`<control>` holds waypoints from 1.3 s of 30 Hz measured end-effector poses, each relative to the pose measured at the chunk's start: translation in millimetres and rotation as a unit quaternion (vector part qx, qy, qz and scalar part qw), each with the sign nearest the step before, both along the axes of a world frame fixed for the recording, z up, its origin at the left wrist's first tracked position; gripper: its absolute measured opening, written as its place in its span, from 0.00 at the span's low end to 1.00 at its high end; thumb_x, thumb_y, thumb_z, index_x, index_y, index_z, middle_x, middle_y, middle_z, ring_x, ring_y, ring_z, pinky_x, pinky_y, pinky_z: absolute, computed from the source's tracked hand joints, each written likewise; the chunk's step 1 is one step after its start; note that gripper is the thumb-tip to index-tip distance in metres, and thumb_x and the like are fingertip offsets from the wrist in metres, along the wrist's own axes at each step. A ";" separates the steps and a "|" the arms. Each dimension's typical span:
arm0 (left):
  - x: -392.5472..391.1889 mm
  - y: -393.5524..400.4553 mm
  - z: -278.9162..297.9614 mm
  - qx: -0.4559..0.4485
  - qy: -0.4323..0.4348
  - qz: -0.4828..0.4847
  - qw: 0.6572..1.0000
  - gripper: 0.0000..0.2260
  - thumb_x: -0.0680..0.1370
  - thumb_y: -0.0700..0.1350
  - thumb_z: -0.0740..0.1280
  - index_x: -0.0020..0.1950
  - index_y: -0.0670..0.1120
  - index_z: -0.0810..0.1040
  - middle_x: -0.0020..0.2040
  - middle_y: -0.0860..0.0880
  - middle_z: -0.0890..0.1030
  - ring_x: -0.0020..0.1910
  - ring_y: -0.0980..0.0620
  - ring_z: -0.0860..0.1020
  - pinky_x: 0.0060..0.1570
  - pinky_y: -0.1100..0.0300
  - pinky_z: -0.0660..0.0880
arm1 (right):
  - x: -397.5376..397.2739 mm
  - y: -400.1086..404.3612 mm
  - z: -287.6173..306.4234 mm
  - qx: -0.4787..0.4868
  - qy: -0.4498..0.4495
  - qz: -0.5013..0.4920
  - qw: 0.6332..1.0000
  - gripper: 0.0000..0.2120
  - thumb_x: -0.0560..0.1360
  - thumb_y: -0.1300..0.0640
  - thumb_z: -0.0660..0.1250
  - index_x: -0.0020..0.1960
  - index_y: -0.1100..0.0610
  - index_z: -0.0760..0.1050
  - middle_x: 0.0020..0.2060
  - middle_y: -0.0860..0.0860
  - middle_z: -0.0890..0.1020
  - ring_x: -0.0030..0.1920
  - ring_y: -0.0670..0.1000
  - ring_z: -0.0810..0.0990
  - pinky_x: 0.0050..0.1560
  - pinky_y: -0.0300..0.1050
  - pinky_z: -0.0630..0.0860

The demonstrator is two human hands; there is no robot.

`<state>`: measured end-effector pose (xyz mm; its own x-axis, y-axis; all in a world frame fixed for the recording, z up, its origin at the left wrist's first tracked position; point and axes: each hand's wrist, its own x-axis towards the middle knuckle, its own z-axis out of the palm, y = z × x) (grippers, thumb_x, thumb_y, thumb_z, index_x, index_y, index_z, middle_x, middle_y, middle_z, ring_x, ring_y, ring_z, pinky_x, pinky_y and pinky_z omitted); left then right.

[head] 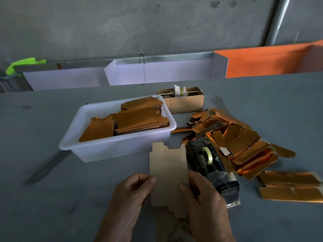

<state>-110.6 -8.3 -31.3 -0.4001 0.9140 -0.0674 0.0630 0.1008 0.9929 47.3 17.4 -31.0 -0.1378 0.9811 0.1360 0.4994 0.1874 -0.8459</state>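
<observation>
A flat tan cardboard box blank (168,172) with notched tabs stands upright above the grey table, plain side toward me. My left hand (129,194) pinches its left edge between thumb and fingers. My right hand (204,196) grips its right edge, thumb on the front face. Just right of the blank sits a black tape dispenser (211,165) with a roll of clear tape.
A white plastic tub (111,149) holds stacked gold-brown blanks behind the hands. A loose heap of shiny gold blanks (241,142) spreads to the right, with two more (290,187) at the right edge. A small brown carton (183,100) stands behind the tub.
</observation>
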 end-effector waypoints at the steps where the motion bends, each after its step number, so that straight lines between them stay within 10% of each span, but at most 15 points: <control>1: 0.6 0.3 -0.3 -0.001 0.000 0.002 1.000 0.07 0.74 0.43 0.71 0.36 0.48 0.83 0.31 0.45 0.76 0.33 0.50 0.70 0.36 0.56 0.64 | 0.3 0.1 0.3 0.002 -0.003 -0.002 1.000 0.14 0.76 0.56 0.67 0.60 0.44 0.75 0.49 0.41 0.77 0.50 0.42 0.76 0.44 0.25 0.69; 39: -5.6 -0.5 -2.6 -0.052 -0.016 0.040 0.998 0.10 0.73 0.37 0.72 0.30 0.40 0.82 0.24 0.40 0.75 0.20 0.53 0.69 0.21 0.67 0.65 | -1.0 3.8 -5.2 0.009 -0.023 0.017 1.000 0.24 0.73 0.49 0.68 0.58 0.29 0.58 0.52 0.32 0.74 0.56 0.25 0.63 0.49 0.18 0.63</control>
<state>-116.1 -8.8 -34.0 -0.4681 0.8663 -0.1743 0.0183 0.2067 0.9782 46.3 21.1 -36.2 -0.1784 0.9729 0.1471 0.5302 0.2210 -0.8186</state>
